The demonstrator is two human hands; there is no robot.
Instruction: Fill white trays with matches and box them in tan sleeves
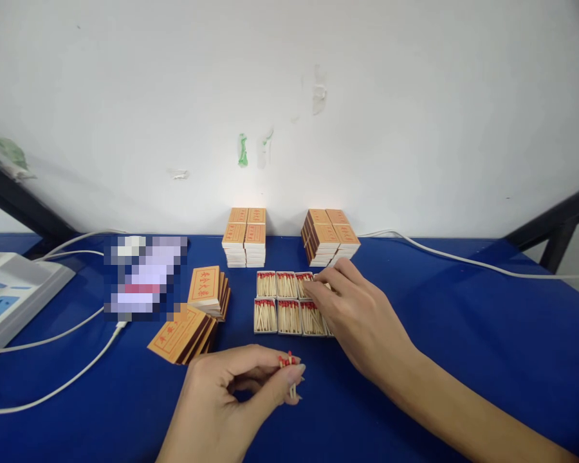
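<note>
Our left hand pinched slim, red-tipped wooden matches. Our right hand bent over rectangular match-filled trays, its grip hidden; they lay toward the smooth blue table's back edge.

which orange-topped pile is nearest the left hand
The fanned, slanted pile just beyond the left hand; the pile behind it is farther, and the back-left stack and back-right stack stand squared near the wall.
</note>
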